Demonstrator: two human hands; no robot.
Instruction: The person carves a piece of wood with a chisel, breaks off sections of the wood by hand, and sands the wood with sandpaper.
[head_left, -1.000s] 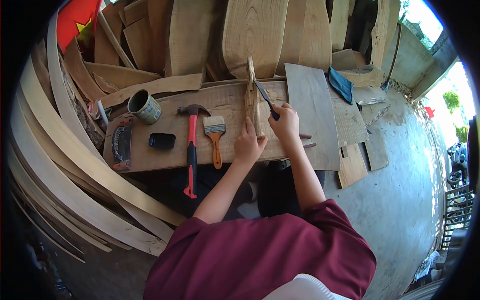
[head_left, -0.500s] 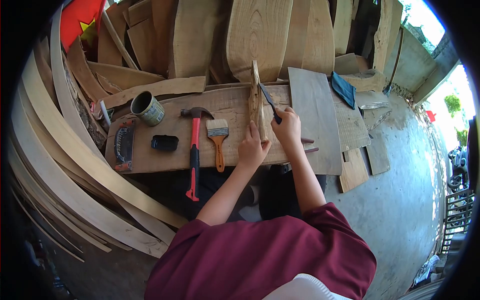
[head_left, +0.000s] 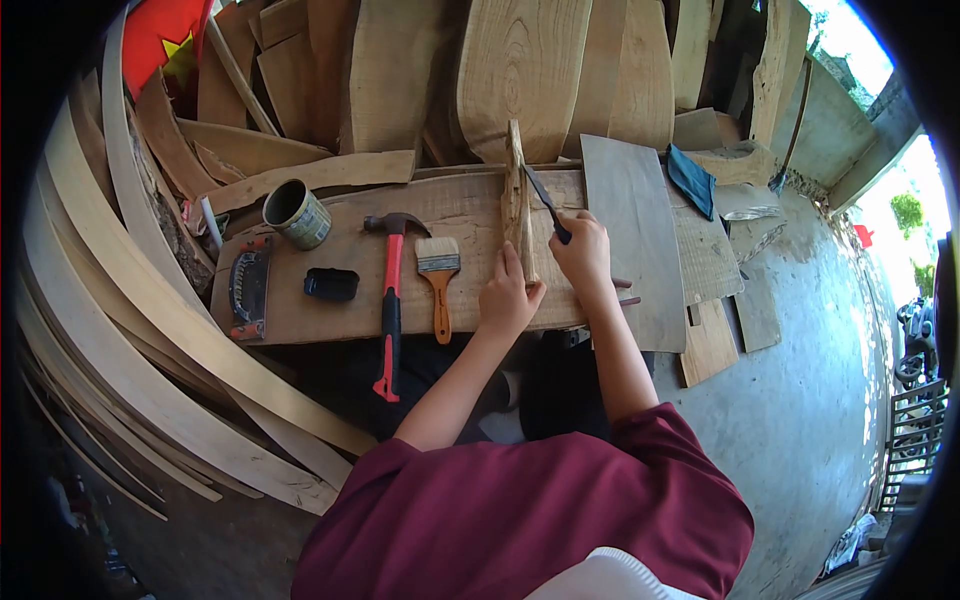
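A rough, narrow piece of wood stands on edge across the plank bench, its far end pointing away from me. My left hand is closed around its near end. In my right hand, just to the right, is a knife with a dark, narrow blade and a dark handle. The blade's tip lies close to the wood's right side; whether it touches, I cannot tell. Left of the wood are a paintbrush with an orange handle and a claw hammer with a red and black handle.
On the bench are a tin can, a small black tray and a sanding block-like tool. A grey board and a dark teal cloth lie right. Long curved wood strips crowd the left; boards lean behind.
My right hand has shifted slightly right and toward me with the knife, drawing the blade a little away from the wood. My left hand keeps its grip on the wood.
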